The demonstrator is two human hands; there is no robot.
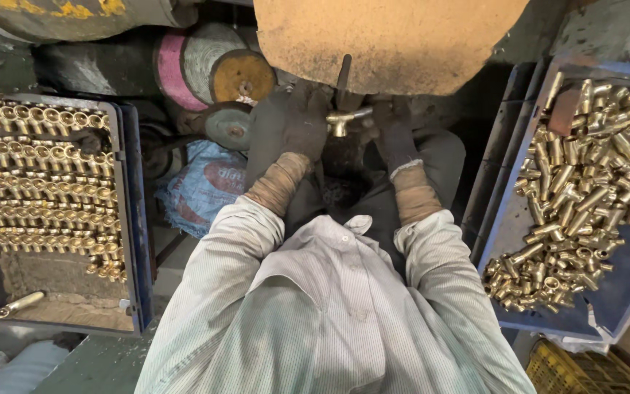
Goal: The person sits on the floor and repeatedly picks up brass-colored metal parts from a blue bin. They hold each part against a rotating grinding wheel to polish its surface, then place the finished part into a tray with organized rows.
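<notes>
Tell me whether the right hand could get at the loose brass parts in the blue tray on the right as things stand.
Probably yes. The right hand grips the brass fitting with the left hand, so it is busy now, but the blue tray of loose brass parts lies open beside that arm, nothing between.

On the left sat a blue tray (138,219) with brass fittings (45,190) lined up in neat rows, plus one loose brass piece (9,307) lying by itself near the tray's bottom corner. Over on the right, another blue tray (625,292) held a messy heap of brass parts (585,182), all jumbled. Up top were a couple of worn round discs, one pink-edged with a yellow centre (238,76) and a smaller greenish one (227,125) just below it. A blue printed sack (202,186) lay crumpled beneath them. A yellow crate (570,368) peeked in at bottom right.
</notes>
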